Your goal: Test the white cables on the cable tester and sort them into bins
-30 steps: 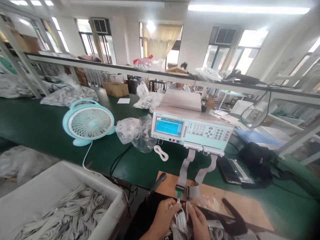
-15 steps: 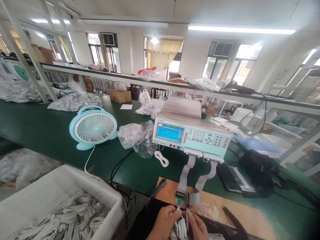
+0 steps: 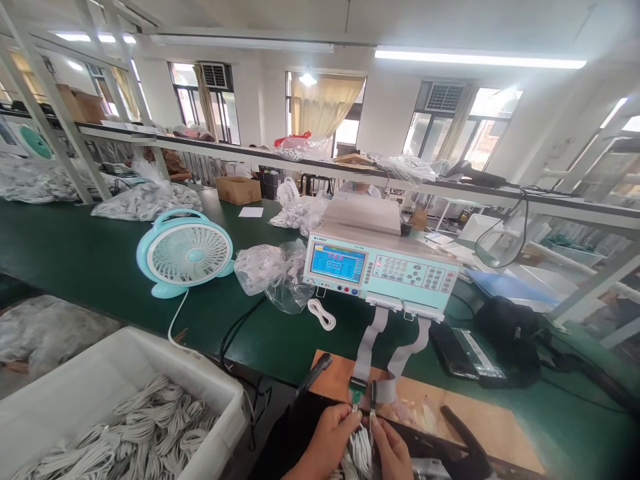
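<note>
A bundled white cable [image 3: 361,450] hangs between my hands at the bottom of the view. My left hand [image 3: 331,435] pinches one cable end, whose plug meets a small green circuit board [image 3: 356,397] on a grey ribbon cable [image 3: 366,353]. My right hand [image 3: 391,448] grips the other end, held up against the black connector of the second ribbon cable [image 3: 400,360]. Both ribbons run up to a pale-blue tester [image 3: 380,267], whose screen shows a small box and red characters over blue.
A white bin [image 3: 225,400] of coiled cables stands at lower left. On the green table [image 3: 200,320] are a blue fan [image 3: 193,253], a loose white cable coil [image 3: 321,315] and plastic bags [image 3: 270,273]. A brown board [image 3: 480,427] lies under the ribbons; a black device [image 3: 465,353] sits right.
The tester's screen has switched from lines of text to a pop-up box with red characters, and a red light shows on its panel. Both hands keep their hold on the cable ends.
</note>
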`<move>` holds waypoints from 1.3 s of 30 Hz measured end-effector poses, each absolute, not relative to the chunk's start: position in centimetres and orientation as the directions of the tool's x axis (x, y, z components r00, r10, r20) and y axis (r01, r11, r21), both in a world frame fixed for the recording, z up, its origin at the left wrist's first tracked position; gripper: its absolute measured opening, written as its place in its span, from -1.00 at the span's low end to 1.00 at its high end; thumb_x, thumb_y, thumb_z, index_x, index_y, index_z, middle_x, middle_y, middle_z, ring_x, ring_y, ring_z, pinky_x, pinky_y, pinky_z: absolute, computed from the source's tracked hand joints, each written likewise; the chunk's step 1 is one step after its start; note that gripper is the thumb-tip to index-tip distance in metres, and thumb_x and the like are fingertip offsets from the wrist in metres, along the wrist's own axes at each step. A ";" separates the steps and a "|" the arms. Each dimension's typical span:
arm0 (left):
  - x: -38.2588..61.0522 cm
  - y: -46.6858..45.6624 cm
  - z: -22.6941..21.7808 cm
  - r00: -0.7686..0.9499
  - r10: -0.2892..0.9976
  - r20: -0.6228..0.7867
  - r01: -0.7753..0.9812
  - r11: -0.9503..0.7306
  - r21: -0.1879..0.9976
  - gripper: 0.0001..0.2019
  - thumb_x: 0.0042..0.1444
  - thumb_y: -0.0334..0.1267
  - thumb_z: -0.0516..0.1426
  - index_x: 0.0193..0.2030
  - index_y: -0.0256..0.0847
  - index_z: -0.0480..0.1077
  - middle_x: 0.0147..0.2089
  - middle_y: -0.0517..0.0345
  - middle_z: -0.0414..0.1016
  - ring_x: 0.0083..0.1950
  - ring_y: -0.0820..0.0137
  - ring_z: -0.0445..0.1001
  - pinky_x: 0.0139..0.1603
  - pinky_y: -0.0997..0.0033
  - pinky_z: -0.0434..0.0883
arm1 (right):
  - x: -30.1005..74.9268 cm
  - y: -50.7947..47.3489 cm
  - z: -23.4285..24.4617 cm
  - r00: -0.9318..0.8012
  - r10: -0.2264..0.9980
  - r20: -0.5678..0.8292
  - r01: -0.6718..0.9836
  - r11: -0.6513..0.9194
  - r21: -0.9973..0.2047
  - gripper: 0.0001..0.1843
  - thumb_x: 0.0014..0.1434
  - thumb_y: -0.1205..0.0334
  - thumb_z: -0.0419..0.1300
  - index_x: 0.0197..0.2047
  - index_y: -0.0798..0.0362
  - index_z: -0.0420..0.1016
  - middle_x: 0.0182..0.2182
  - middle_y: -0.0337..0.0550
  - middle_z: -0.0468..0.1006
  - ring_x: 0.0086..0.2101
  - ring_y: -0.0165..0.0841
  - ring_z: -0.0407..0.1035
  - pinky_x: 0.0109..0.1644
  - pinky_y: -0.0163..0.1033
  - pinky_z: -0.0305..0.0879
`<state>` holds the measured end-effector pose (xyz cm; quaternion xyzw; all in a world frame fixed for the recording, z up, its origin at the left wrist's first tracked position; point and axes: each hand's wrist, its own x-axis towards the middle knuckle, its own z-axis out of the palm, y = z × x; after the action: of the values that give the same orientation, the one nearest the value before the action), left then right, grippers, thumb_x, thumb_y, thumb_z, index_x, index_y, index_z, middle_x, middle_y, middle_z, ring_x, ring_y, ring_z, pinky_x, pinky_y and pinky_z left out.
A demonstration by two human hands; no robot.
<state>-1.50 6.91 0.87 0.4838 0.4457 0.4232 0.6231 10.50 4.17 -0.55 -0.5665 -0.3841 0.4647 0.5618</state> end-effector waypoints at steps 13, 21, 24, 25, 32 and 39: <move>-2.5 6.6 0.5 0.318 0.933 -0.169 -0.047 0.193 0.980 -0.64 0.09 -0.01 0.05 -0.52 -0.28 0.31 -0.58 0.28 0.19 -0.52 0.52 0.13 -0.47 0.54 0.13 | 9.1 3.0 1.9 0.279 0.959 -0.056 0.018 -0.064 -0.998 -0.60 0.12 -0.09 0.08 -0.55 0.04 0.22 -0.62 -0.33 0.14 -0.56 -0.42 0.01 -0.48 -0.32 0.05; -2.8 6.5 1.4 0.342 0.919 -0.194 -0.009 0.210 0.978 -0.66 0.11 -0.06 0.05 -0.55 -0.26 0.25 -0.59 0.30 0.16 -0.53 0.54 0.10 -0.50 0.56 0.13 | 8.9 1.2 1.5 0.290 0.950 -0.112 0.070 -0.138 -0.988 -0.62 0.18 -0.05 0.03 -0.53 0.01 0.14 -0.60 -0.34 0.11 -0.56 -0.41 0.02 -0.50 -0.32 0.06; -2.8 6.5 1.6 0.338 0.923 -0.184 0.023 0.187 0.982 -0.66 0.13 -0.07 0.03 -0.54 -0.26 0.25 -0.57 0.29 0.16 -0.51 0.52 0.12 -0.47 0.56 0.14 | 9.1 1.2 1.4 0.272 0.956 -0.108 0.072 -0.132 -0.989 -0.63 0.19 -0.03 0.03 -0.52 0.03 0.18 -0.60 -0.33 0.12 -0.55 -0.41 0.03 -0.49 -0.32 0.07; -2.8 6.4 1.6 0.336 0.925 -0.180 0.032 0.179 0.983 -0.67 0.14 -0.07 0.02 -0.54 -0.26 0.26 -0.57 0.28 0.17 -0.50 0.52 0.13 -0.46 0.55 0.14 | 9.2 1.4 1.4 0.263 0.959 -0.103 0.073 -0.126 -0.989 -0.64 0.20 -0.02 0.03 -0.51 0.04 0.21 -0.60 -0.32 0.14 -0.54 -0.41 0.04 -0.48 -0.31 0.07; -2.7 6.3 1.6 0.327 0.928 -0.179 0.051 0.171 0.984 -0.67 0.15 -0.07 0.01 -0.52 -0.25 0.26 -0.55 0.27 0.19 -0.48 0.50 0.16 -0.43 0.54 0.17 | 9.6 2.6 1.5 0.233 0.969 -0.078 0.052 -0.092 -0.994 -0.65 0.20 -0.02 0.03 -0.48 0.06 0.27 -0.55 -0.28 0.24 -0.50 -0.39 0.10 -0.40 -0.32 0.12; -2.6 6.3 1.5 0.310 0.928 -0.205 0.038 0.203 0.978 -0.65 0.11 -0.01 0.05 -0.52 -0.26 0.30 -0.56 0.26 0.23 -0.50 0.50 0.20 -0.45 0.55 0.19 | 9.5 2.9 1.9 0.220 0.966 -0.138 -0.085 -0.122 -0.989 -0.66 0.16 -0.02 0.09 -0.48 0.07 0.32 -0.58 -0.31 0.26 -0.54 -0.43 0.10 -0.43 -0.34 0.11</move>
<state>-2.64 6.29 1.54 0.5194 0.4653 0.3585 0.6207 9.47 2.86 1.88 -0.5671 -0.3884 0.4892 0.5369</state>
